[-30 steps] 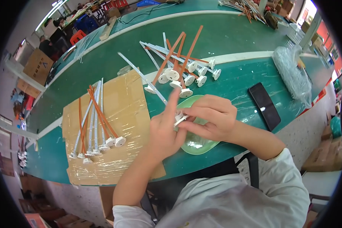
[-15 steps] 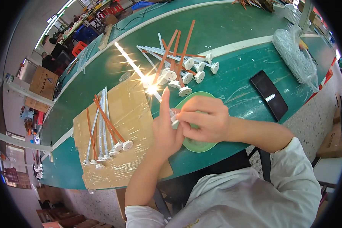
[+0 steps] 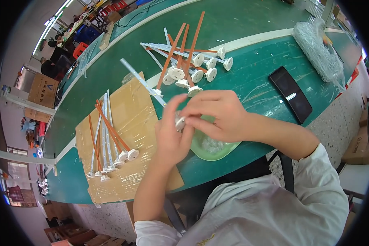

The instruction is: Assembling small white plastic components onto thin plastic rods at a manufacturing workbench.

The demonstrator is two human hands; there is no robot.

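Note:
My left hand (image 3: 168, 139) is closed around the lower end of a white LED strip (image 3: 137, 77), which slants up and away to the left, unlit. At that end a white round base (image 3: 179, 124) shows between my hands, partly hidden by fingers. The fingers of my right hand (image 3: 222, 116) are pinched at this base, slightly blurred. Beneath the right hand stands a light green bowl (image 3: 221, 156) with small clear pieces in it. Beyond my hands lies a pile of white and orange strips (image 3: 180, 51) with round white bases.
On the left, brown cardboard (image 3: 151, 172) under clear film bears more strips (image 3: 108, 127) with white bases. A black phone (image 3: 290, 95) lies to the right. Farther right is a bundle of clear plastic wrap (image 3: 319, 51). A white strip edges the green table (image 3: 254, 78).
The strip in my left hand was brightly lit and is now dark. My right hand has shifted slightly up and left, uncovering more of the bowl. The view has tilted a little.

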